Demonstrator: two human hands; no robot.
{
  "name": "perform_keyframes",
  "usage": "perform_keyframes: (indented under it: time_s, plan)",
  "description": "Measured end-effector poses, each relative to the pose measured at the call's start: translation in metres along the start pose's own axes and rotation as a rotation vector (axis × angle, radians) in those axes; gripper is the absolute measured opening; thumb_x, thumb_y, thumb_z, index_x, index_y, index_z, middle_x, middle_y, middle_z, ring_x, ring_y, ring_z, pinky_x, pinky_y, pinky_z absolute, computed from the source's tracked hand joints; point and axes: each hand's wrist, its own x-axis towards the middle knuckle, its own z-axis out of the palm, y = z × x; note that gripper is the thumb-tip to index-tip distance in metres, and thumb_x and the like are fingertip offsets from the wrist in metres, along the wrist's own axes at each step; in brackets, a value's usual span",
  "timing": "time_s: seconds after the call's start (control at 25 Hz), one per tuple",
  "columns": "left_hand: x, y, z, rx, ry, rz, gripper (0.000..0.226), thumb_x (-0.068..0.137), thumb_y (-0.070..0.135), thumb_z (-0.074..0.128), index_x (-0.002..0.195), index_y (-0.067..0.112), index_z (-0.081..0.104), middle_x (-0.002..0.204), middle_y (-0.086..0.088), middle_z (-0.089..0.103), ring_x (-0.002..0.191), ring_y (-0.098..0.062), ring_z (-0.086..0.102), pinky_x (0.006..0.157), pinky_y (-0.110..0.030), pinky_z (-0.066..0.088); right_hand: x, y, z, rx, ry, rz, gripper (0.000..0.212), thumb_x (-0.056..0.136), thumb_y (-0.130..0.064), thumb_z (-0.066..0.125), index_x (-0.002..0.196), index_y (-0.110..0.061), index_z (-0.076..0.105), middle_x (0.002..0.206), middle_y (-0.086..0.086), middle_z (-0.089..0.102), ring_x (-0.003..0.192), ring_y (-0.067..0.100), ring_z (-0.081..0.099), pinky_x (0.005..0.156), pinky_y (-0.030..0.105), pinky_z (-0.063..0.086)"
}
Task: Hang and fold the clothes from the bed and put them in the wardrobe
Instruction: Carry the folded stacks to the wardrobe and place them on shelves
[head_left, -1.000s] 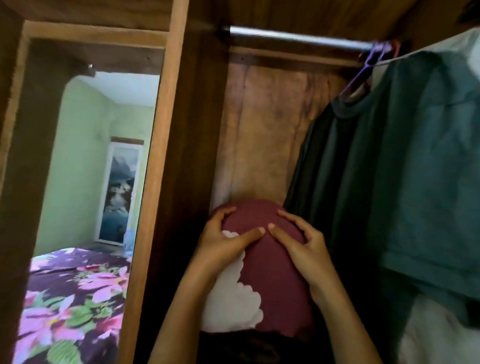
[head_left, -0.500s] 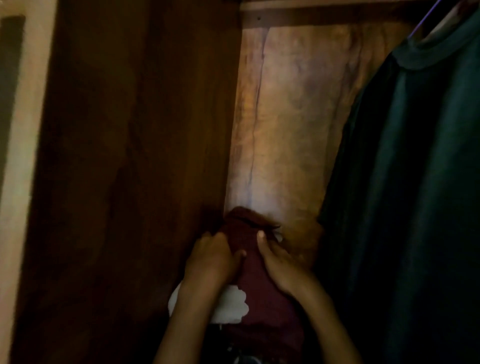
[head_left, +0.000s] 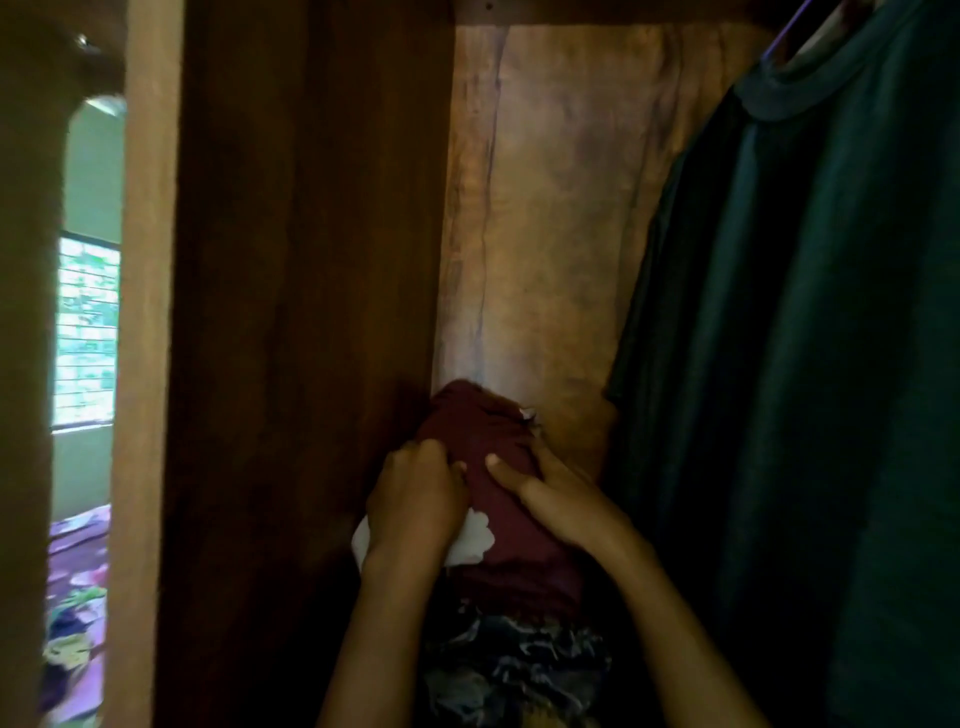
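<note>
**Where the side wall meets the back panel, two hands hold a folded garment**

As both forearms reach up from the bottom edge, the left hand (head_left: 410, 499) sits knuckles-up with its fingers curled into the near left side of the maroon garment (head_left: 467, 415), gripping the cloth. The right hand (head_left: 561, 493) cups the garment's right flank, one finger stretched straight across the top and the others bent round the far edge.

The garment lies deep in the wardrobe, in the corner between the dark side panel (head_left: 311, 260) and the paler back panel (head_left: 561, 208), on top of a dark patterned cloth (head_left: 519, 670). The light is dim, and that cloth's shape is hard to read. The right fingertips are hidden behind the bundle.

The garment is a soft, rounded roll with a scalloped white patch (head_left: 480, 535) showing between the wrists. Both panels are streaked wood grain. A dark green shirt (head_left: 805, 312) hangs smooth at the right, cut off by the frame.
</note>
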Motion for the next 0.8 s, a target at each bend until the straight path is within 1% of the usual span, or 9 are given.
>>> perform_keyframes:
  time_s: [0.08,0.16,0.24,0.4,0.52,0.6,0.64,0.72,0.8]
  plan:
    - [-0.013,0.002,-0.001,-0.039,0.082,0.049,0.024,0.094,0.021,0.049,0.099,0.001,0.062,0.111,-0.016,0.061,0.103,-0.030,0.057,0.074,-0.031,0.041,-0.015,0.001,0.002,-0.023,0.033,-0.008,0.071,0.085,-0.068,0.042,0.147,-0.039,0.025,0.156,0.001,0.021,0.141,0.023,0.025,0.115,0.037,0.023]
    - [-0.029,0.004,-0.006,-0.082,0.092,0.093,0.023,0.091,0.023,0.052,0.093,0.002,0.062,0.108,-0.014,0.063,0.099,-0.028,0.059,0.075,-0.031,0.044,-0.041,-0.006,-0.002,-0.012,0.112,0.001,0.061,0.091,-0.055,0.046,0.146,-0.031,0.033,0.151,0.005,0.028,0.138,0.023,0.031,0.113,0.030,0.026]
    - [-0.036,0.005,-0.002,-0.081,0.101,0.097,0.026,0.091,0.027,0.053,0.101,0.005,0.065,0.112,-0.011,0.064,0.102,-0.026,0.060,0.080,-0.030,0.047,-0.053,-0.009,-0.003,0.009,0.129,-0.022,0.053,0.093,-0.047,0.050,0.141,-0.024,0.043,0.144,0.007,0.037,0.133,0.022,0.038,0.107,0.024,0.029]
    - [-0.088,0.002,-0.018,-0.205,-0.048,0.147,0.029,0.090,0.021,0.058,0.114,0.006,0.064,0.115,-0.015,0.064,0.106,-0.029,0.058,0.087,-0.033,0.049,-0.116,-0.023,-0.007,0.018,0.117,0.016,0.041,0.091,-0.031,0.060,0.129,-0.015,0.055,0.125,0.000,0.055,0.114,0.015,0.053,0.089,0.017,0.039]
    - [-0.136,-0.012,-0.036,-0.315,-0.173,0.170,0.037,0.085,0.021,0.065,0.120,0.010,0.061,0.119,-0.012,0.061,0.110,-0.030,0.057,0.088,-0.034,0.049,-0.174,-0.037,-0.002,0.006,0.019,0.069,0.039,0.087,-0.025,0.067,0.123,-0.013,0.057,0.116,-0.002,0.059,0.106,0.012,0.055,0.084,0.018,0.042]
    - [-0.169,-0.027,-0.043,-0.349,-0.353,0.164,0.038,0.081,0.024,0.070,0.117,0.013,0.062,0.114,-0.009,0.064,0.106,-0.026,0.060,0.086,-0.033,0.051,-0.215,-0.042,0.005,-0.041,-0.104,0.154,0.041,0.086,-0.025,0.069,0.122,-0.013,0.056,0.115,0.001,0.058,0.106,0.014,0.055,0.082,0.021,0.044]
    - [-0.188,-0.034,-0.045,-0.264,-0.491,0.163,0.041,0.080,0.029,0.072,0.117,0.016,0.061,0.110,-0.006,0.064,0.102,-0.023,0.062,0.081,-0.032,0.052,-0.236,-0.043,0.010,-0.102,-0.204,0.202,0.045,0.086,-0.028,0.068,0.127,-0.014,0.053,0.117,0.001,0.056,0.108,0.016,0.055,0.081,0.024,0.046]
    - [-0.240,-0.051,-0.055,0.000,-0.867,0.149,0.046,0.080,0.037,0.071,0.121,0.022,0.054,0.100,0.000,0.060,0.092,-0.019,0.063,0.070,-0.029,0.052,-0.286,-0.041,0.019,-0.264,-0.475,0.315,0.053,0.088,-0.035,0.065,0.134,-0.020,0.046,0.122,0.002,0.050,0.111,0.020,0.053,0.078,0.030,0.049]
    - [-0.301,-0.070,-0.071,0.150,-1.195,0.104,0.050,0.082,0.037,0.070,0.126,0.021,0.052,0.097,0.000,0.062,0.098,-0.021,0.065,0.073,-0.031,0.052,-0.349,-0.042,0.032,-0.319,-0.717,0.452,0.051,0.088,-0.036,0.065,0.133,-0.022,0.048,0.115,0.003,0.054,0.102,0.019,0.057,0.073,0.031,0.052]
